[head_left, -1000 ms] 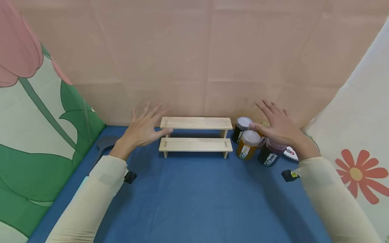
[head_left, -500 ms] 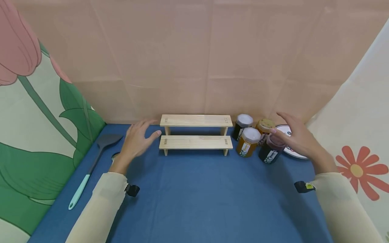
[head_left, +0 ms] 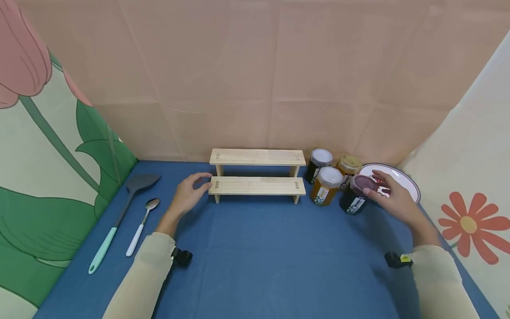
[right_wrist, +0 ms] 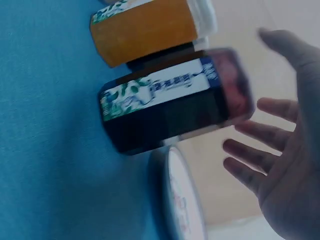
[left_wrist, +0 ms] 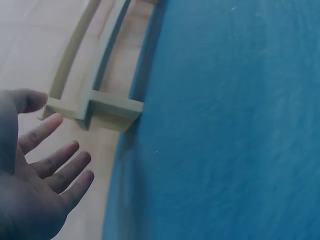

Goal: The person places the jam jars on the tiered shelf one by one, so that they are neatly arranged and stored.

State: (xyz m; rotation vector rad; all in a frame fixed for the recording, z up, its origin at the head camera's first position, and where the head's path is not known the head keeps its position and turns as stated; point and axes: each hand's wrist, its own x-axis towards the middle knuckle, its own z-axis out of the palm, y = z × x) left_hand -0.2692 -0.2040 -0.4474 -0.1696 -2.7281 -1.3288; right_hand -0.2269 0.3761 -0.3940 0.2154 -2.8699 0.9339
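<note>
1. Where the blue cloth [head_left: 259, 248] meets the far wall, the right hand [head_left: 392, 199] hovers at a dark jar [head_left: 356, 196] with a maroon lid, fingers loosely spread and relaxed, thumb near the lid rim; actual contact cannot be told.
2. That jar holds near-black contents behind a white and blue label with green leaves, clear in the right wrist view [right_wrist: 170, 105].
3. It stands nearest of four jars at the right, beside the orange jar [head_left: 326, 187] with a white lid, and left of a white plate [head_left: 402, 179].
4. At the left end of a two-step wooden shelf [head_left: 256, 175], the left hand [head_left: 189, 195] rests open, fingers apart, fingertips close to the lower step.
5. Far left lie a grey spatula [head_left: 125, 210] and a white-handled spoon [head_left: 141, 226].
</note>
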